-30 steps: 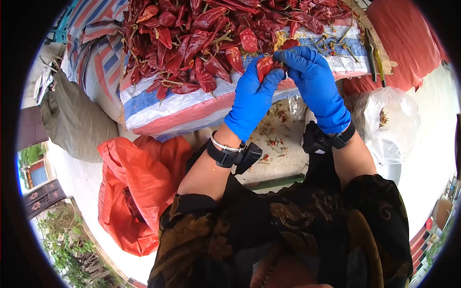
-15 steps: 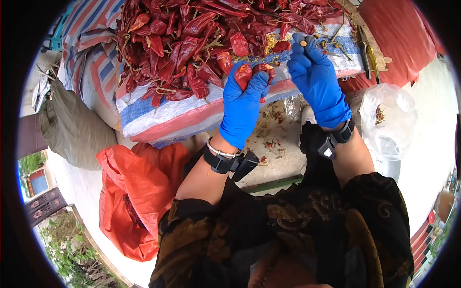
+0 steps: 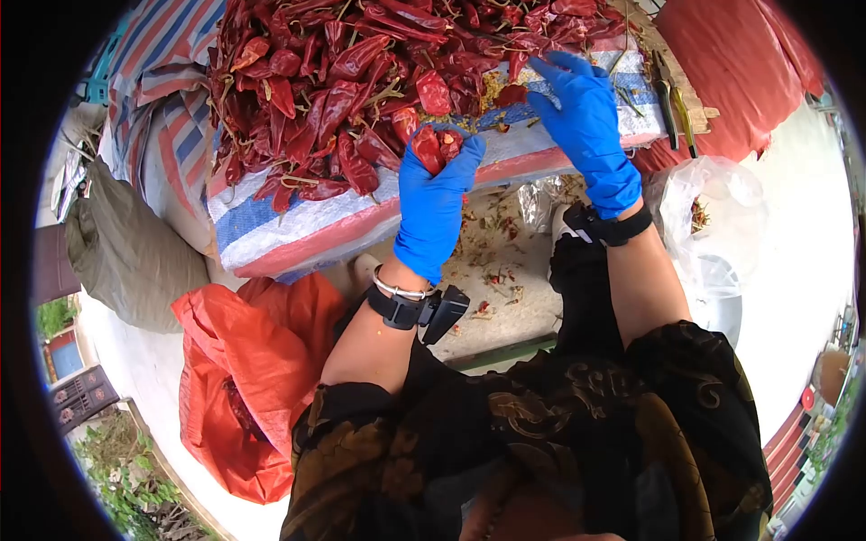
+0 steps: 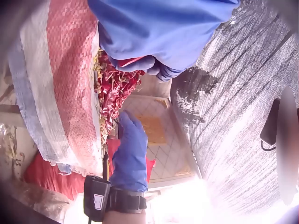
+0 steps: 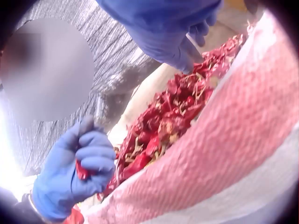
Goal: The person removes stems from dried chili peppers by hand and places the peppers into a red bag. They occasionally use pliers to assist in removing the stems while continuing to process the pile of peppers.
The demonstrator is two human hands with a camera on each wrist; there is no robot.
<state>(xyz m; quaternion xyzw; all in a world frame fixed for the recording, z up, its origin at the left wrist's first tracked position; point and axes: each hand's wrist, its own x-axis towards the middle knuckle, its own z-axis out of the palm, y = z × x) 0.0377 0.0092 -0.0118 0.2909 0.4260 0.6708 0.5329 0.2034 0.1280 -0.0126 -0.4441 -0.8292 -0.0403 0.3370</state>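
Dried red chili peppers (image 3: 428,151) stick out of the top of my left hand (image 3: 431,212), which is in a blue glove and grips them at the front edge of the pile. In the right wrist view a red pepper tip (image 5: 82,171) shows beneath the curled fingers of that hand. My right hand (image 3: 582,126), gloved too, is over the right part of the striped cloth, its fingers spread with nothing between them. A heap of dried chilies (image 3: 338,86) covers most of the striped woven cloth (image 3: 298,225) to the left.
Pliers (image 3: 664,90) and a yellow-handled tool (image 3: 683,122) lie at the right edge, near loose stems (image 3: 627,101). A clear plastic bag (image 3: 713,216) hangs at the right. An open red sack (image 3: 244,352) and a grey-green sack (image 3: 126,252) stand at the left.
My hands were together at a chili, then parted. The right hand held a small pale piece half a second ago and now has its fingers spread. The left still grips chilies.
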